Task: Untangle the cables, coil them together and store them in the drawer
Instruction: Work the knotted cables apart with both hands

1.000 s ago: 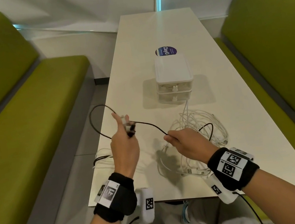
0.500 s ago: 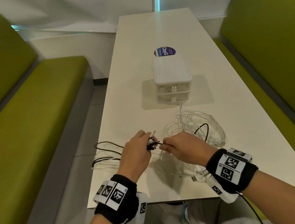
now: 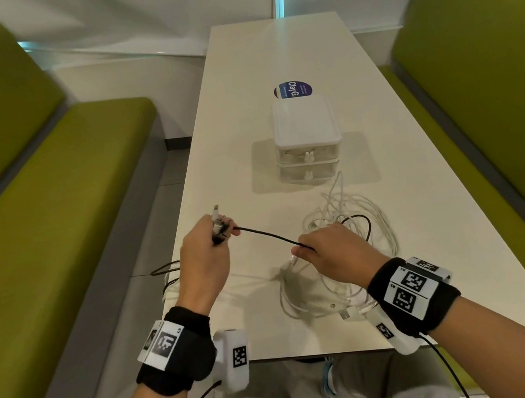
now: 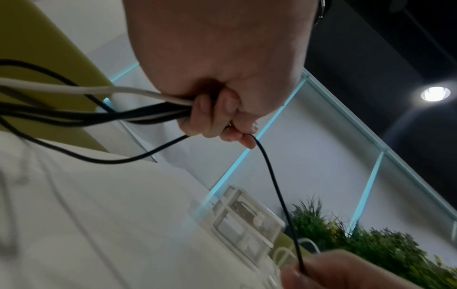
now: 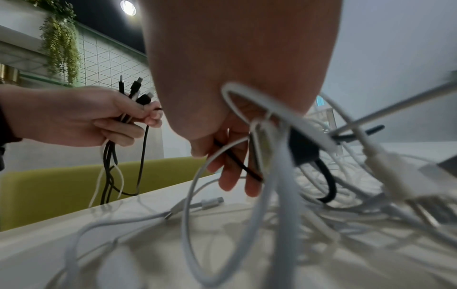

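Note:
My left hand grips a bundle of black and white cable ends, plugs pointing up, above the table's left edge; their loops hang off the edge. From that fist a black cable runs right to my right hand, which pinches it over a tangled pile of white cables. The left wrist view shows my left hand curled round the strands and the black cable. In the right wrist view, my right hand holds the black cable. A small white two-drawer box stands beyond, drawers closed.
The long white table runs away from me between two green benches. A round dark sticker lies behind the drawer box. Loose plugs lie near the table's front edge by my right wrist.
Half a second ago my hands met over the table; now they have drawn apart. The left hand moved up and left with the bundle, and a length of black cable stretches between them.

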